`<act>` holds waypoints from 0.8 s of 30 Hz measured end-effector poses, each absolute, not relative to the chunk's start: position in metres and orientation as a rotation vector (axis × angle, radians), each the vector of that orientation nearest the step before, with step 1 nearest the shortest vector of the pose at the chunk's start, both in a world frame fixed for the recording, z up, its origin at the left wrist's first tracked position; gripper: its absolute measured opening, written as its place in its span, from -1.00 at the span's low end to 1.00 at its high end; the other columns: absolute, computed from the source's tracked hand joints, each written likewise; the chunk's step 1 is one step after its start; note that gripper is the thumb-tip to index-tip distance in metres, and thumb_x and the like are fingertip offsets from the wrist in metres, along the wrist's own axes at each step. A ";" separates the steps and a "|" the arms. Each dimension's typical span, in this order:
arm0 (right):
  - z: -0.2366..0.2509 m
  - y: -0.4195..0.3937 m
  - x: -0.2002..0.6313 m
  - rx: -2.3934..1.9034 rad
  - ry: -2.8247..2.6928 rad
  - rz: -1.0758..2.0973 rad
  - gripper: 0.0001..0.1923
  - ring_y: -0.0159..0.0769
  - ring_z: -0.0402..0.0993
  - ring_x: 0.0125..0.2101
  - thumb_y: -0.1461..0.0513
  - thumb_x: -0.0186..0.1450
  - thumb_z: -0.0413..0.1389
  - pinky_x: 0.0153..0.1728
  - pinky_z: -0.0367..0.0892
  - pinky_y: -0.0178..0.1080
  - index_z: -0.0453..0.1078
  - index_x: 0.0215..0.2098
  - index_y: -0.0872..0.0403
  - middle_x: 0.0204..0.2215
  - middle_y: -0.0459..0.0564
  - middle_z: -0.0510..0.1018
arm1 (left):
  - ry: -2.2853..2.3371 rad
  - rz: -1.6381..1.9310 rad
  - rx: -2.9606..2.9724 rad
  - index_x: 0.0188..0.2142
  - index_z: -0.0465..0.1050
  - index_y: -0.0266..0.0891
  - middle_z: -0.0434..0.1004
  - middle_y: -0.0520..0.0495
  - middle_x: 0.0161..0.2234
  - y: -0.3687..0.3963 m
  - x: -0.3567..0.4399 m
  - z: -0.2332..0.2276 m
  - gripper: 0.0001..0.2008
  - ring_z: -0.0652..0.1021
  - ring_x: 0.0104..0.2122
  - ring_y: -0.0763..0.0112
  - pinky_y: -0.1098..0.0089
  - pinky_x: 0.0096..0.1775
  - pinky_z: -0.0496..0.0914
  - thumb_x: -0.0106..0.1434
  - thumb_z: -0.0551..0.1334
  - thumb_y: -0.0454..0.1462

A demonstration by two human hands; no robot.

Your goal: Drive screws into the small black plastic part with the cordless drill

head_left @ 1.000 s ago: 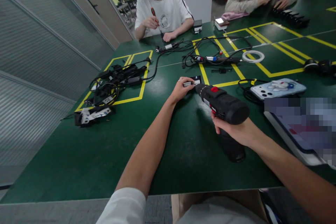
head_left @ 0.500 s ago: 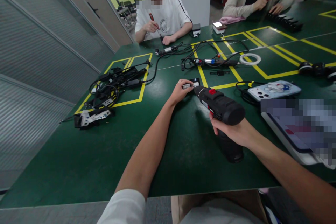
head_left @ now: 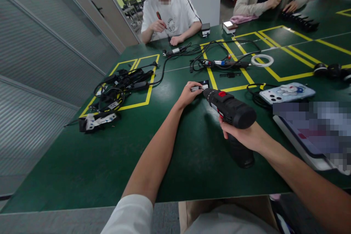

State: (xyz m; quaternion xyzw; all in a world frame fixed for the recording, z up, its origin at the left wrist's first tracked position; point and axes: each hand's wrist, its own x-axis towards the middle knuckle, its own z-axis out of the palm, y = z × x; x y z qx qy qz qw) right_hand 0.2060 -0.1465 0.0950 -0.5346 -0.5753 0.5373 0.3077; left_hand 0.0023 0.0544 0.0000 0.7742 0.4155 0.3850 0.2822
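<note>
Tangled black cables (head_left: 128, 80) lie on a dark green table (head_left: 90, 175), left of a left hand (head_left: 188, 94) whose fingertips pinch what appears to be a small black-and-silver part (head_left: 205, 83), at the nose of a black, red-switched cordless drill (head_left: 233, 108), its grip wrapped by the right hand (head_left: 244, 137).

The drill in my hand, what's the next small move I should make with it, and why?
I'd probably check its alignment before pressing the trigger: the right hand grips the drill, its chuck points at the small part pinched by the left hand, and whether the tip is seated is too small to tell.
</note>
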 end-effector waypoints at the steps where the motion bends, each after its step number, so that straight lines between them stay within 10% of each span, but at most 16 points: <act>1: 0.095 -0.146 0.206 -1.414 -1.519 1.423 -0.91 -0.30 0.46 -0.51 0.23 0.17 0.13 -0.44 0.40 -0.25 0.38 -0.32 0.05 -0.55 -0.11 0.47 | 1.113 1.030 2.072 -0.21 0.53 -0.18 0.49 -0.08 -0.15 0.054 0.002 0.000 -0.82 0.45 -0.06 0.30 0.25 0.07 0.30 0.15 0.29 -0.28; 24: 0.098 -0.147 0.204 -1.445 -1.518 1.414 -0.91 -0.30 0.46 -0.52 0.24 0.16 0.13 -0.45 0.39 -0.25 0.38 -0.33 0.04 -0.56 -0.12 0.45 | 1.129 1.024 2.076 -0.22 0.53 -0.16 0.50 -0.07 -0.16 0.054 0.003 0.000 -0.84 0.45 -0.06 0.29 0.24 0.07 0.30 0.16 0.28 -0.27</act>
